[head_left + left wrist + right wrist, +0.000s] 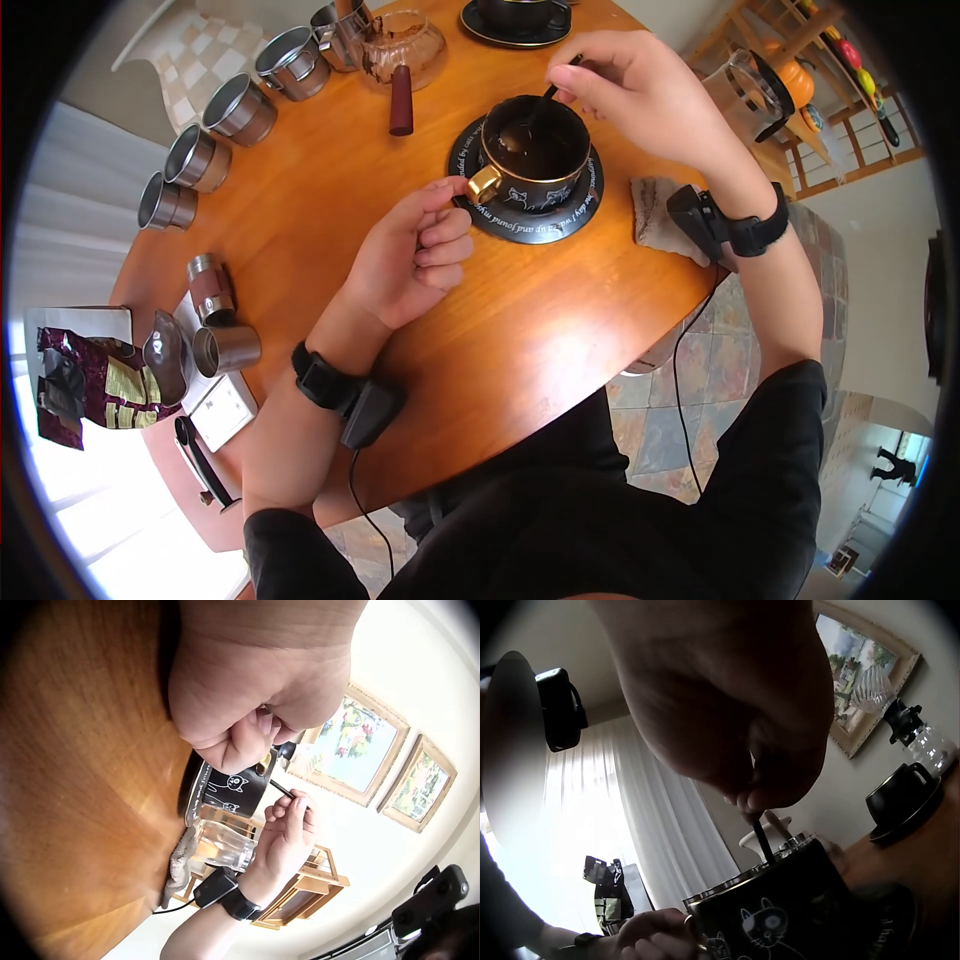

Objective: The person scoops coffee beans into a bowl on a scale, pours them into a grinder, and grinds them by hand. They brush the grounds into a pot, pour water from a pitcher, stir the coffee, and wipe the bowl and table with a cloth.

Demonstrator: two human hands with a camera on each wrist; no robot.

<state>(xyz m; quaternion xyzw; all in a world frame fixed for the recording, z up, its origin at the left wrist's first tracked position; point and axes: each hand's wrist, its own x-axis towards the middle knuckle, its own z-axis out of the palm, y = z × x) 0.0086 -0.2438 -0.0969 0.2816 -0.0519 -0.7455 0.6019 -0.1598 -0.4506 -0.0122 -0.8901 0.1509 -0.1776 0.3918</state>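
A black cup (555, 188) with a gold rim and white cat drawings sits on a black saucer (588, 205) lettered in white. Dark liquid (520, 150) shows inside it. My left hand (415, 250) pinches the cup's gold handle (484, 184) between thumb and forefinger, the other fingers curled in. Above the far right rim, my right hand (650, 95) pinches a thin black stirring stick or spoon (763, 840) by its upper part. Its lower end slants down into the cup, where the tip is hidden in the liquid.
Beyond the cup stand a glass pot with a wooden handle (401, 105) and another black cup (515, 15). Several steel cups (240, 108) line the left edge. A folded cloth (660, 215) and glass carafe (740, 95) are at right. A hand grinder (210, 288) stands left.
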